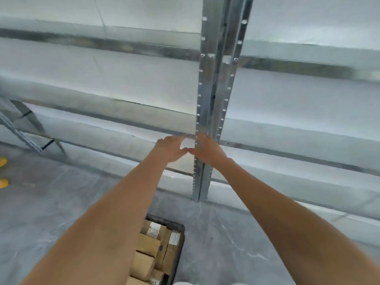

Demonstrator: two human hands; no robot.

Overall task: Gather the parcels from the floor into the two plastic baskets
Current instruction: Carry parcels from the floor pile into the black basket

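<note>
A black plastic basket [181, 226] stands on the grey floor at the bottom centre, partly hidden under my left forearm. It is packed with several brown cardboard parcels [148, 244], some with white labels. Both my arms are stretched forward, well above and beyond the basket. My left hand [170, 149] and my right hand [206, 151] meet in front of the shelf rack with their thumb tips touching. Neither hand holds anything. No second basket is in view.
A metal shelf rack fills the view ahead, its perforated upright post [202, 99] standing straight behind my hands. Its pale shelves [102, 79] look bare. Two yellow objects [3, 162] lie at the left edge on the floor [51, 202].
</note>
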